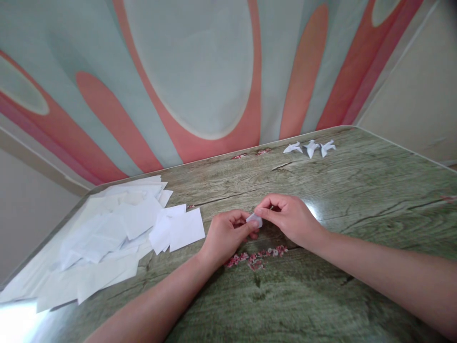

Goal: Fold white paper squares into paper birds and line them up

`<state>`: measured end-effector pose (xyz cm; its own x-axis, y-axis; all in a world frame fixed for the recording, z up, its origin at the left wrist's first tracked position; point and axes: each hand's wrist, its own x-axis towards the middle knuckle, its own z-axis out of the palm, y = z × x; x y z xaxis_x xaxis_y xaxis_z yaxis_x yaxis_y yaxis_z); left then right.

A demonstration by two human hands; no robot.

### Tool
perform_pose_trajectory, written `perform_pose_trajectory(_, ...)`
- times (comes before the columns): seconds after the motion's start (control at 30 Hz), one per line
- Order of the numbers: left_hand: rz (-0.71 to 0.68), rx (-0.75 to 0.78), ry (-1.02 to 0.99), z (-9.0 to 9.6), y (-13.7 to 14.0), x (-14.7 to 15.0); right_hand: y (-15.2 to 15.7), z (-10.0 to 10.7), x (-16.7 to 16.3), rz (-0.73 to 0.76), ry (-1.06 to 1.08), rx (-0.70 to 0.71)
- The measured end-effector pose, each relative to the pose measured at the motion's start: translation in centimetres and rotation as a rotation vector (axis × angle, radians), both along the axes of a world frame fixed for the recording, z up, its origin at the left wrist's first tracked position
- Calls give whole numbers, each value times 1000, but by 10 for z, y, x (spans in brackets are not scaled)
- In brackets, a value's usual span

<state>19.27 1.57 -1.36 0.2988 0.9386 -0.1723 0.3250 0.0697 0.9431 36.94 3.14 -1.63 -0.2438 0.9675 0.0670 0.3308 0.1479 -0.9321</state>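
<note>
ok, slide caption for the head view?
Left hand holding a small folded paper, right hand at its edge; three bird-like origami figures and paper sheets on a wood-grain table.

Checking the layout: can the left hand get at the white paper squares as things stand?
Probably yes: nothing stands between the left hand and the squares, though it holds a paper piece.

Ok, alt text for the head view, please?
A left hand holds a small folded white paper, the right hand at its edge, over a wood-patterned table; white sheets lie left, three folded paper figures far right.
</note>
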Motion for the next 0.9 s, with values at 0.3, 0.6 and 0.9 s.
perform_pose_trajectory(0.3, 19, 8, 46, 6, -1, 0, 1, 3, -1, 9, 18, 36)
perform_pose_trajectory(0.6, 51, 39, -82, -4, 7, -6, 7, -3, 2, -25, 159, -93)
perform_pose_trajectory(0.9, 102, -144, -467, -3, 11, -7, 5, -16, -4, 148, 354, -118)
